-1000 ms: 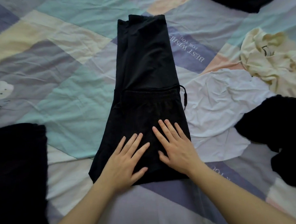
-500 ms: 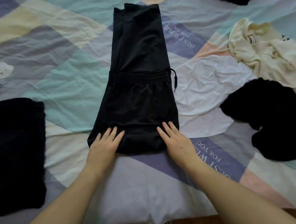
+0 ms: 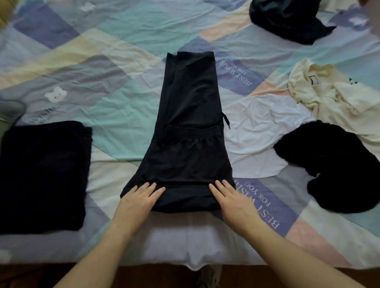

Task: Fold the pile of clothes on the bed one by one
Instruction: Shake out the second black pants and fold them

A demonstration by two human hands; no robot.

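Here, nearest the bed's edge, the left hand (image 3: 139,199) and right hand (image 3: 229,196) lie flat and open at the two near corners of the black trousers (image 3: 190,143), gripping nothing, probably to press the fold and ready the next one. Both forearms reach forward, palms down, fingers pointing away. The trousers lie lengthwise at the middle of the patchwork bedsheet (image 3: 86,67). A folded black garment (image 3: 39,175) sits left; unfolded clothes wait right, a cream top (image 3: 338,103) among them.

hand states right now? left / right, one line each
Left hand: open, flat, fingers on the near edge of the black pants, gripping nothing.
Right hand: open, flat at the same edge, gripping nothing.
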